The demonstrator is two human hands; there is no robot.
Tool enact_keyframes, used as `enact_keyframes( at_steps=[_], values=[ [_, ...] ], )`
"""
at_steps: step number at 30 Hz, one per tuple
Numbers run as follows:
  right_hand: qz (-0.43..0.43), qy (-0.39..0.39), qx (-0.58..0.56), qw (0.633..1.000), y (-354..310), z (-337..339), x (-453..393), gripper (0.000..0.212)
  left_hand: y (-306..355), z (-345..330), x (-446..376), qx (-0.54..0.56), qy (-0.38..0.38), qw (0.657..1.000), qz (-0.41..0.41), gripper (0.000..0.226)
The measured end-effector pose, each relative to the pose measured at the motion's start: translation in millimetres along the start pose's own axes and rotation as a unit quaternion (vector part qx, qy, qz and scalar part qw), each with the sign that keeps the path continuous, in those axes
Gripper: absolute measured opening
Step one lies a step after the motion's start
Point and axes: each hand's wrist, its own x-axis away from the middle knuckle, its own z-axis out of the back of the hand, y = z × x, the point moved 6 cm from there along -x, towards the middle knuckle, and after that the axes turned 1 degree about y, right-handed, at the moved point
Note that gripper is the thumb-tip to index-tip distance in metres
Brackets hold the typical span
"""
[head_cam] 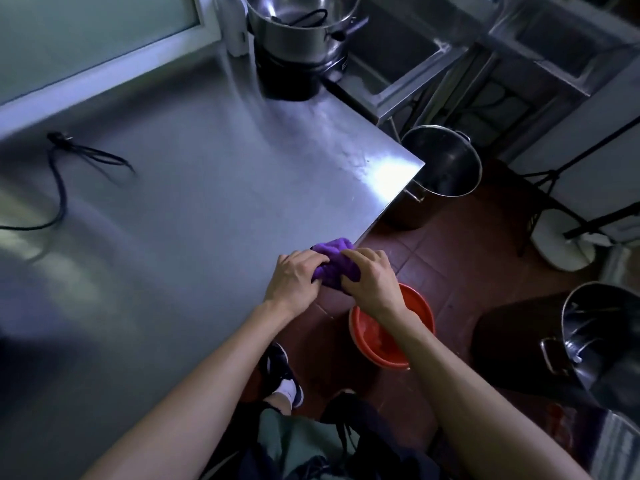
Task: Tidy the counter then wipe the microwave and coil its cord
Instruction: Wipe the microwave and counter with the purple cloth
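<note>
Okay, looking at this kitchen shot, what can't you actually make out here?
- Microwave: not in the head view at all.
- Black cord: its far end runs off the left edge.
- Purple cloth: mostly covered by the left hand and right hand.
- Red basin: partly behind the right forearm; contents unclear.

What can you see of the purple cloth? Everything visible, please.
The purple cloth looks like soft, fuzzy microfibre, bunched into a crumpled wad rather than spread flat. Both hands grip it: the left hand curls round its left side, the right hand round its right, hiding much of it. It sits at the near edge of the steel counter, above the tiled floor, with the orange bucket lower right beneath the right wrist. Whether it is wet cannot be told.
</note>
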Motion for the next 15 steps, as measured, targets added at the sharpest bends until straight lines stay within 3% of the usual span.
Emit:
enact_keyframes(
  at_steps=[15],
  values=[
    [-0.032,-0.003,0.013,0.999,75,37,-138,0.047,1,-45,-161,0.033,-0.063,0.997,0.022,0.038]
  ],
)
